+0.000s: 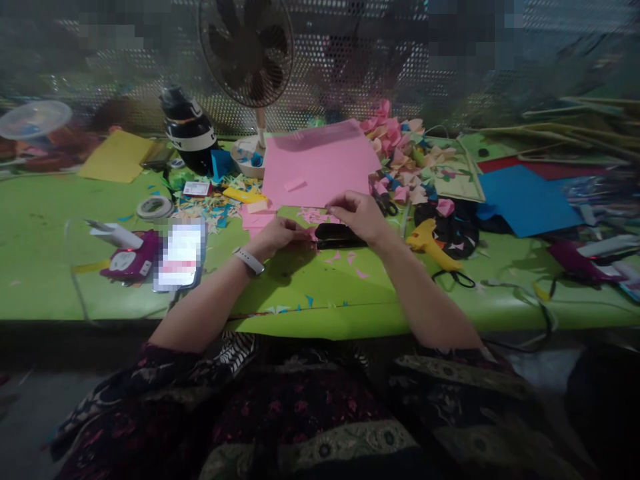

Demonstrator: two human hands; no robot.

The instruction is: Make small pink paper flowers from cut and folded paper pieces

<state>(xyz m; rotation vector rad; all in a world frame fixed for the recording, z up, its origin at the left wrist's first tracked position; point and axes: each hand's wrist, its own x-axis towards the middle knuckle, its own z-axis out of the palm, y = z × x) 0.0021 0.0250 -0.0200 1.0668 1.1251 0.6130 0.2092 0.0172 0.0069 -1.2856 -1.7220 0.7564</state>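
A black stapler [337,235] lies on the green tabletop in front of me. My left hand [281,235], with a white band on its wrist, is closed in a pinch at the stapler's left end. A small piece of pink paper [313,233] shows at its fingertips, against the stapler's jaw. Over the stapler is my right hand [357,212], its thumb and fingers drawn together; whatever they may hold is too small to tell. Pink scraps [350,257] are scattered around the stapler. Behind the hands lies a large pink sheet [325,160] with a small pink strip on it.
Folded paper pieces [400,143] are heaped at the back right. A yellow glue gun [433,245] and blue sheets [525,200] lie to the right. On the left are a phone [181,257], a tape roll [155,207] and a black bottle [190,133]. A fan [247,50] stands behind.
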